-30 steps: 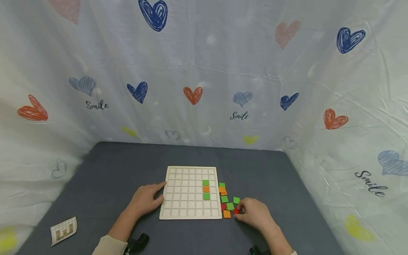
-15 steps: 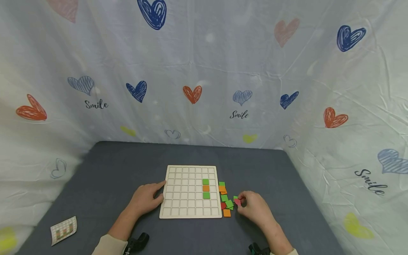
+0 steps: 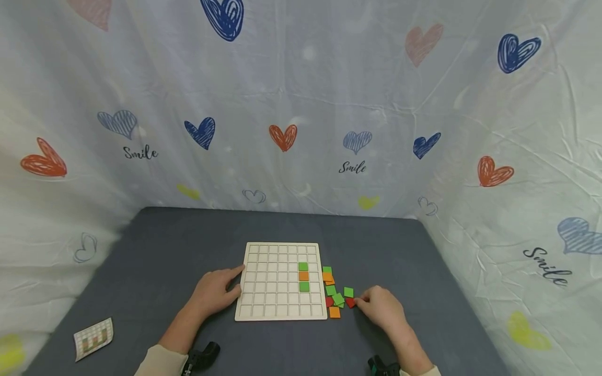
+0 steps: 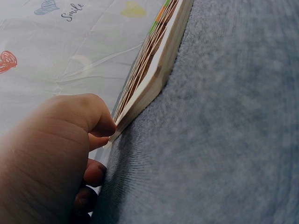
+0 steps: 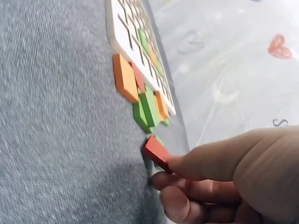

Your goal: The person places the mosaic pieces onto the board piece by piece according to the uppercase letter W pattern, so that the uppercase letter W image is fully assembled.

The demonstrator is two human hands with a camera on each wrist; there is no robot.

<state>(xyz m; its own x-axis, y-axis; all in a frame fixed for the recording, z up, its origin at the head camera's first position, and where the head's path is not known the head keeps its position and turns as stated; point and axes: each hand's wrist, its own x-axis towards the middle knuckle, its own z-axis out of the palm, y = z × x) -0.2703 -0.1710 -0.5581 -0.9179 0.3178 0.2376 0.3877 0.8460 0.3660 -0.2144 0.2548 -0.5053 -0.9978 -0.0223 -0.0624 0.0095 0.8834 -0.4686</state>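
My left hand [image 3: 213, 290] lies at the left edge of a pale wooden grid board [image 3: 270, 310], index finger and thumb touching that edge. In the left wrist view, the fingers [image 4: 102, 122] meet the board's side. Two green tiles and an orange tile [image 3: 303, 275] sit in one column of the grid. My right hand [image 3: 383, 308] is right of the board, pinching a small red square tile [image 5: 156, 151] by its edge between thumb and finger. A green tile [image 3: 348, 292] lies just behind the red one.
Several loose green, orange and red tiles lie along the board's right edge, some overlapping, with an orange tile [image 3: 334, 312] nearest me. A printed pattern card [image 3: 93, 339] rests at the table's left. A white curtain with hearts [image 3: 282, 138] surrounds the dark tabletop [image 3: 188, 230].
My right hand picked up the red tile, tilted it over the green one, then brought it down slightly toward me, uncovering the green tile. My left hand stayed at the board.
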